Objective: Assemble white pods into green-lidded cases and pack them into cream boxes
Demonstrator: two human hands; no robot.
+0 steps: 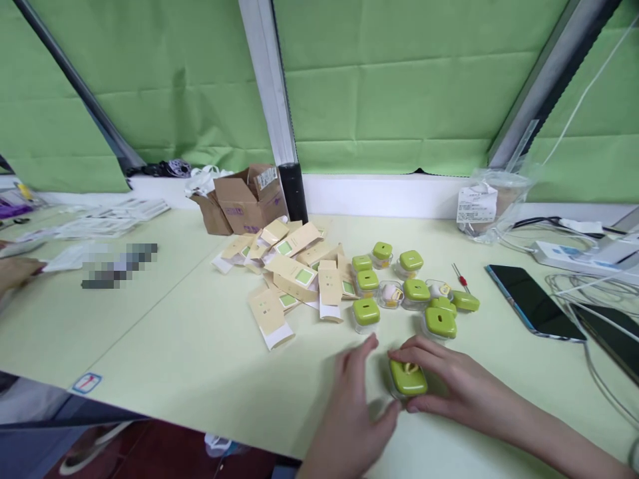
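My right hand (pixel 442 372) grips a small clear case with a green lid (pixel 410 380), low over the front of the table. A small yellowish piece sits on top of that lid. Just left of the case is my left hand (pixel 354 412), fingers and thumb apart, with nothing in it. Several similar green-lidded cases (pixel 367 311) stand beyond my hands. Among them, a clear case without its lid (pixel 390 294) shows something white and yellow inside, and a loose green lid (pixel 465 301) lies to the right.
Flat cardboard sleeves (pixel 294 273) lie heaped left of the cases. Behind them are an open cardboard box (pixel 249 199) and a black cylinder (pixel 293 193). Rightward lie a red-handled tool (pixel 462 280), a phone (pixel 534 303), cables and a power strip (pixel 574 258). Another person's hand (pixel 17 273) appears far left.
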